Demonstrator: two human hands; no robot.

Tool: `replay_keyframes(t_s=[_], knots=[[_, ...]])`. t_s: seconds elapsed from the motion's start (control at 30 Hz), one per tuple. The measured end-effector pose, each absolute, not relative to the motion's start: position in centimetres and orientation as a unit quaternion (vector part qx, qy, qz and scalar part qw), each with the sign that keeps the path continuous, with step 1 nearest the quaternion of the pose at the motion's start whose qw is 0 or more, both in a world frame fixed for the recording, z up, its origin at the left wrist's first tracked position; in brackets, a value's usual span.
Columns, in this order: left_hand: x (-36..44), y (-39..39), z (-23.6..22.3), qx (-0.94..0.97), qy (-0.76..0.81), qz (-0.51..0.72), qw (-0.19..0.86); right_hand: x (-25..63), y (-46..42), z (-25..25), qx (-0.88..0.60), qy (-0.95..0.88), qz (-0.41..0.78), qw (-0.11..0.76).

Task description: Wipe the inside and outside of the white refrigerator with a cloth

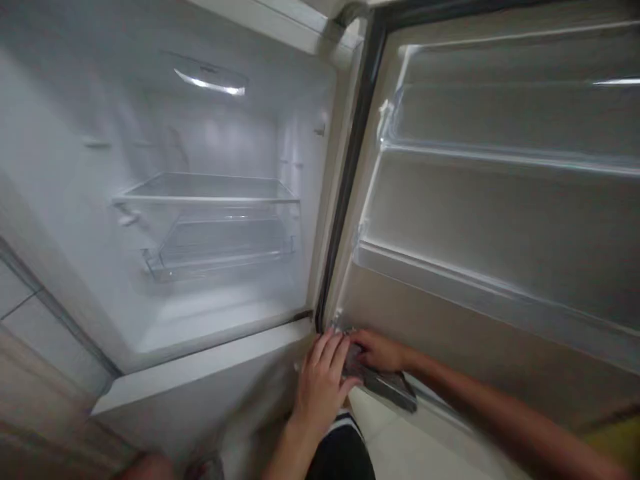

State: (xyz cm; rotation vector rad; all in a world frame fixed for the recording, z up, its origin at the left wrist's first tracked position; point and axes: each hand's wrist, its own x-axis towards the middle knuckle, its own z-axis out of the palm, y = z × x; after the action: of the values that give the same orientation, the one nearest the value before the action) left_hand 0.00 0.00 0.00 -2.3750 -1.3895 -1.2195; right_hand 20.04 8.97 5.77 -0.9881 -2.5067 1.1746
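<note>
Low on the open refrigerator door, a see-through, dark-looking door bin is under both my hands, close to the hinge side. My left hand grips its inner end, fingers laid over the edge and thumb to the right. My right hand reaches in from the right and is closed on the bin's upper rim, with some fingertips hidden behind it. The near end of the bin juts out toward me. Blur hides whether it sits on its mounts.
The refrigerator compartment stands open at left, with a glass shelf and a clear drawer or lower shelf. Higher on the door is another clear bin. A dark gasket lines the hinge side. My dark-clothed leg is below.
</note>
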Motion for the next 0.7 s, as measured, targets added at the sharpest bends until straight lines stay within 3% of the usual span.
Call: replay_keyframes(t_s=[0.13, 0.27, 0.43, 0.7], knots=[[-0.3, 0.0, -0.1, -0.794, -0.454, -0.402, 0.050, 21.8, 6.8, 6.3, -0.346, -0.823, 0.435, 0.118], [-0.5, 0.1, -0.2, -0.792, -0.451, -0.411, 0.027, 26.3, 2.5, 7.4, -0.441, -0.749, 0.489, 0.075], [-0.4, 0.1, 0.1, -0.790, -0.451, -0.414, -0.017, 30.8, -1.2, 8.4, -0.546, -0.706, 0.448, 0.054], [-0.1, 0.2, 0.2, -0.786, -0.460, -0.413, -0.031, 24.7, 3.5, 7.2, -0.465, -0.781, 0.408, 0.083]])
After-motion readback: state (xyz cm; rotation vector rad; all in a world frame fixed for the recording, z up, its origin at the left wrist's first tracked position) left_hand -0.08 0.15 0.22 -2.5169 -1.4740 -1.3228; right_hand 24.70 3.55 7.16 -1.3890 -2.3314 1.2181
